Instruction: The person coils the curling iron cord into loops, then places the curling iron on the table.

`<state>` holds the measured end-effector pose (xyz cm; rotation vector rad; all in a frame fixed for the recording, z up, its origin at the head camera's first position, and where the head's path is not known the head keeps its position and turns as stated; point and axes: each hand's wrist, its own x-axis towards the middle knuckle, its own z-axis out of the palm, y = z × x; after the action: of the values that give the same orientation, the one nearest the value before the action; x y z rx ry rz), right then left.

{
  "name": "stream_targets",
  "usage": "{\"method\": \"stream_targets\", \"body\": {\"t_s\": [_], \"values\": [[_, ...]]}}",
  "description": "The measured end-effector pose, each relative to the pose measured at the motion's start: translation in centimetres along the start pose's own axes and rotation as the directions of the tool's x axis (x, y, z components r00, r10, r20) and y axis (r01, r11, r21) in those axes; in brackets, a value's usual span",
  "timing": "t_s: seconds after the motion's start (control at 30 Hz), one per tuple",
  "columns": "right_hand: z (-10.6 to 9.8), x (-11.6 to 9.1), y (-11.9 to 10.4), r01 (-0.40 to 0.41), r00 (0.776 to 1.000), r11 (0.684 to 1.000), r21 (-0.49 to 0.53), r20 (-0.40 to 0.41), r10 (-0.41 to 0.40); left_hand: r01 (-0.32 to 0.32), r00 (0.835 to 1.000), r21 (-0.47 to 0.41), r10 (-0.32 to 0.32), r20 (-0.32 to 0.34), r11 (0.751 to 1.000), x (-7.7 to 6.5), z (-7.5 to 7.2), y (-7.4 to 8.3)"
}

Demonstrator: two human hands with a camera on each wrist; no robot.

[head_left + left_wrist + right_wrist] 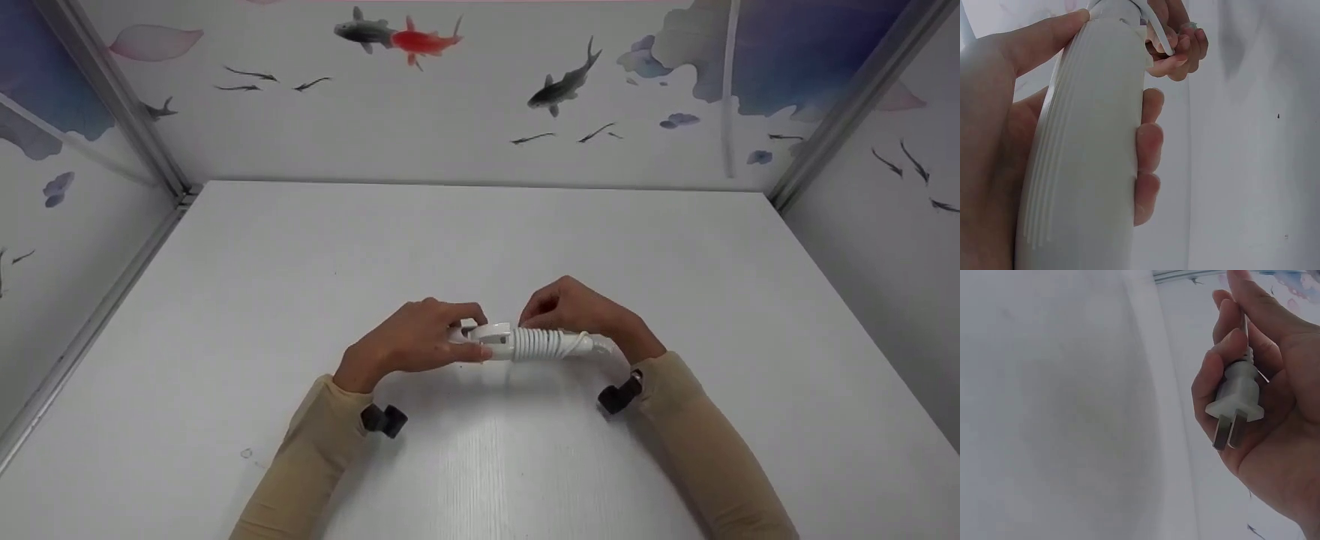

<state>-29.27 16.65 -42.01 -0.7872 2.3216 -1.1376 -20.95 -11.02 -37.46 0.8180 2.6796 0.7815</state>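
A white handheld appliance with a long rounded body lies across the front of me, just above the table. Raised ribs run down its body in the left wrist view, and a thin curved piece stands off its far end. My left hand grips the body, fingers on one side and thumb along the other. A white power cord is wound in several turns round the appliance's right part. My right hand is beside the coils, its curled fingers holding the two-pin power plug and its cord. The exact kind of appliance is unclear.
The white table spreads around both hands. Behind it stands a white panel printed with fish, with side panels at left and right. Small black wrist cameras sit on both sleeves. A small ring-like mark is at the lower left.
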Motion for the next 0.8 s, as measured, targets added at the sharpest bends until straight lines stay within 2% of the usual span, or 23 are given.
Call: {"method": "stream_targets", "body": {"t_s": [0.2,0.4,0.53,0.67,0.8], "values": [[-1.2,-1.3,-1.6,0.058,0.998,0.998,-0.023,0.014,-0.058,0.001,1.0,0.044,-0.002,0.027,0.999,0.1,0.1,0.0],[-0.7,-1.8,-3.8,0.039,0.997,0.998,-0.057,-0.058,-0.043,0.002,0.999,0.083,-0.006,0.038,0.997,0.3,0.5,-0.2],[0.2,-2.2,-5.5,0.024,0.987,0.995,-0.097,-0.156,-0.039,0.016,1.0,0.112,-0.015,-0.012,0.994,0.4,0.6,-0.4],[1.2,-2.7,-7.2,-0.012,0.967,0.992,-0.126,-0.256,-0.021,0.081,0.995,0.102,-0.074,-0.067,0.991,0.4,0.5,-0.4],[2.2,-3.0,-8.4,-0.046,0.95,0.995,-0.083,-0.31,0.018,0.143,0.985,0.094,-0.132,-0.106,0.985,0.4,0.4,-0.2]]}}
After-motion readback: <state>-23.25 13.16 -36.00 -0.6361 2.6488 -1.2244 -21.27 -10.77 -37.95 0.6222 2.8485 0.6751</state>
